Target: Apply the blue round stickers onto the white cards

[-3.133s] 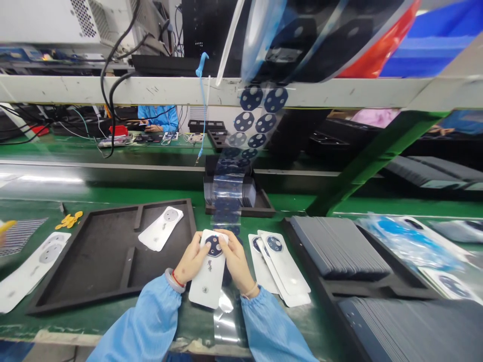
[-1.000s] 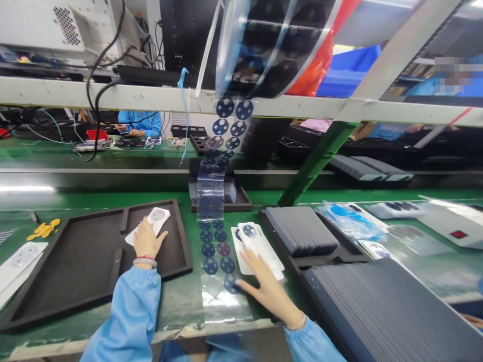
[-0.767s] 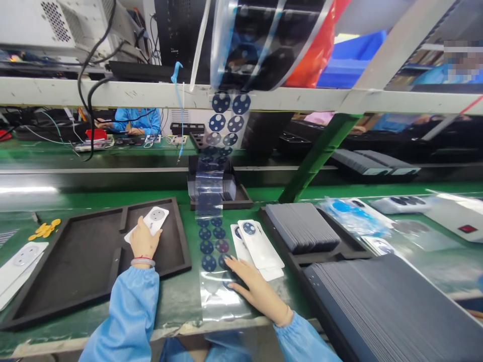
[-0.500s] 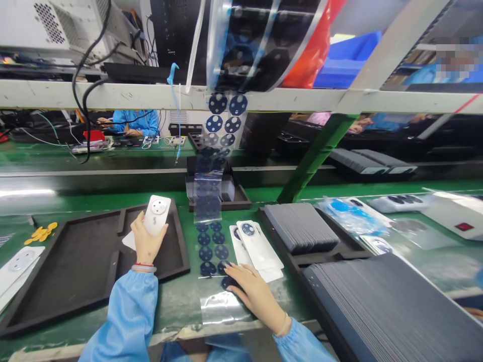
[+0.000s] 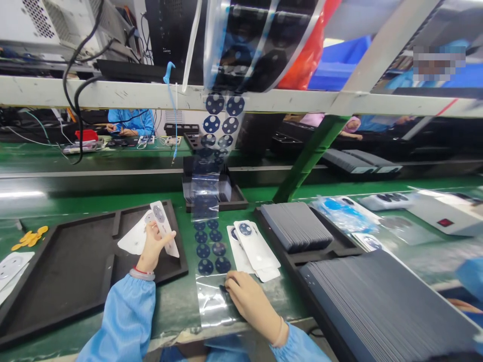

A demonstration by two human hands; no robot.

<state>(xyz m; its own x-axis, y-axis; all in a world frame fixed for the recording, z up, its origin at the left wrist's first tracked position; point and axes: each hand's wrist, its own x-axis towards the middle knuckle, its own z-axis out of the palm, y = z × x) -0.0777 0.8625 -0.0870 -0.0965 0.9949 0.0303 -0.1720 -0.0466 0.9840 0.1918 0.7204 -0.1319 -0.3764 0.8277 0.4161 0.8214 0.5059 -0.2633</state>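
Panel (image 5: 162, 220) edges in left fingers (image 5: 151, 233); tray (image 5: 77, 259) room leftward

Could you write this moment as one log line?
Left hand: holding white panel, tilted, over dark tray | Right hand: at edge of sticker strip, grip unclear | Beside strip: panel pile

"What sort of place are we looking at?"

"We are seeing a factory workshop: a black tray (image 5: 302, 258) is holding close-packed grey plates (image 5: 298, 226) on our green workbench (image 5: 175, 304)."

"What else are we noticing?"

"A roll of round stickers (image 5: 260, 45) is trailing its strip down to us, and we are facing a person in blue workwear (image 5: 132, 122) at another bench (image 5: 153, 155)."
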